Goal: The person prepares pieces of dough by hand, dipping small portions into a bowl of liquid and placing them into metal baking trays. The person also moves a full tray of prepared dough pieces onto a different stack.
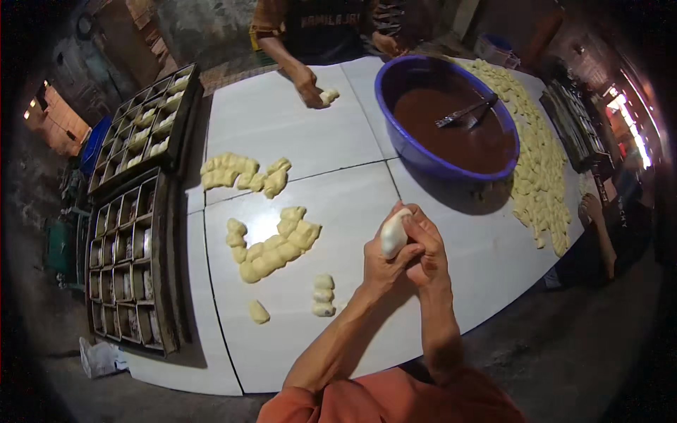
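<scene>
My left hand (381,264) and my right hand (425,243) are together low at centre right, fingers closed around a pale, oval dough piece (395,231). The right fingers press on its side. To the left of my forearms lie a short row of three small dough pieces (323,295) and one loose lump (258,312). Farther left, a curved cluster of yellowish lumps (278,250) rests on the white tabletop (352,190), with another group (233,169) beyond it.
A purple tub (423,158) of brown mixture holds a dark tool (460,116). A dough heap (539,197) spreads rightward. Metal moulds (130,261) and more moulds (144,123) line the left edge. A co-worker's hand (309,90) touches dough across the table; another person's hand (591,208) is at right.
</scene>
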`<state>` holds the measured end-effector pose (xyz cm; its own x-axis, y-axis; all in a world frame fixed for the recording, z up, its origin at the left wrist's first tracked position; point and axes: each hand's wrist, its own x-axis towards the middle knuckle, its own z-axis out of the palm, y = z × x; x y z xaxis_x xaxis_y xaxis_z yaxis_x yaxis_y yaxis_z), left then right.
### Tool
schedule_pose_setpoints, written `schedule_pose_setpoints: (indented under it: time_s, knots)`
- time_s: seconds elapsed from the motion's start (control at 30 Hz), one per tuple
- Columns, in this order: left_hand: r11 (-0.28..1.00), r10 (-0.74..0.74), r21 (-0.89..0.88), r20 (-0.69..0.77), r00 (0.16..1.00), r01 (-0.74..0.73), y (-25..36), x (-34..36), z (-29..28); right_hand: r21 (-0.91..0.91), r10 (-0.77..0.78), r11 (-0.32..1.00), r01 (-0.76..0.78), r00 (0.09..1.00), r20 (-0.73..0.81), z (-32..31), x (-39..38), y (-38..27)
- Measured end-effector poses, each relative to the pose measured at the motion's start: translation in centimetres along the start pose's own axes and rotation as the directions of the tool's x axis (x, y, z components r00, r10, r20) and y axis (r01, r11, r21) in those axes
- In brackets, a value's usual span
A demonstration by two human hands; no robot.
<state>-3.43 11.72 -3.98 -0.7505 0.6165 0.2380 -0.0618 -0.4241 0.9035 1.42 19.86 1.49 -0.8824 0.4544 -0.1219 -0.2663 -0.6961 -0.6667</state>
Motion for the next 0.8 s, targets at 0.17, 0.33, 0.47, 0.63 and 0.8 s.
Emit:
schedule_pose_setpoints:
  time_s: [0.17, 0.33, 0.47, 0.63, 0.8]
  knots:
    - [0.908, -0.412, -0.055, 0.065, 0.909, 0.415, 2.3, 0.3, -0.7, -0.459, -0.339, 0.843, 0.28, 0.939, -0.05, -2.6, 5.9, -8.6]
    - [0.846, -0.459, 0.28, -0.05, 0.887, 0.454, 3.8, 0.5, -5.7, -0.96, -0.266, 0.274, 0.054, 0.964, -0.021, -6.5, 13.9, -16.0]
    - [0.837, -0.478, 0.279, -0.046, 0.877, 0.471, 4.4, 0.4, -6.6, -0.917, 0.082, -0.398, -0.001, 0.996, -0.037, -12.7, 17.5, -15.9]
    - [0.782, -0.552, 0.338, -0.016, 0.834, 0.524, 5.4, 0.1, -6.9, -0.974, 0.133, -0.216, -0.068, 0.986, -0.098, -10.7, 17.5, -15.8]
    - [0.794, -0.549, 0.327, 0.02, 0.836, 0.513, 4.9, 0.9, -5.6, -0.879, 0.186, 0.448, -0.161, 0.979, -0.085, -7.7, 15.7, -16.3]
